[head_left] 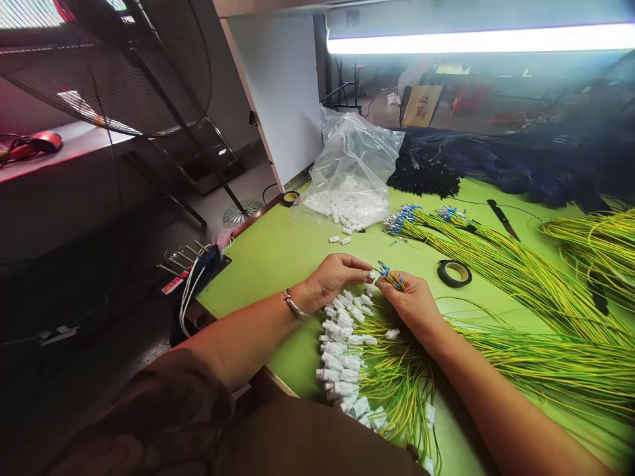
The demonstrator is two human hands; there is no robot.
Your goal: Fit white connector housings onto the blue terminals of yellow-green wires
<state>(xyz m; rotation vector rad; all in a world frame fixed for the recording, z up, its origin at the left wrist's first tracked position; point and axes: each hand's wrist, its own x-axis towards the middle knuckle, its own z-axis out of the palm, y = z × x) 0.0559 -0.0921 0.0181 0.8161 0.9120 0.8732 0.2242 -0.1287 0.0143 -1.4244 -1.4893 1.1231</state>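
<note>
My left hand (338,276) pinches a small white connector housing (372,276) between thumb and fingers. Right beside it, my right hand (409,301) is closed around several yellow-green wires with blue-collared metal terminals (389,273) pointing up and left. The housing is close to the terminal tips; whether a tip sits inside it I cannot tell. Below both hands lies a row of wires ending in white housings (342,357), fanned along the table. One white housing (391,334) rests apart on the wires under my right hand.
A clear plastic bag (354,158) spills white housings at the back. Bundles of terminal-ended wires (520,264) stretch across the right side. A black tape roll (454,273), a smaller roll (290,198) and a black knife-like tool (502,219) lie on the green table (268,264).
</note>
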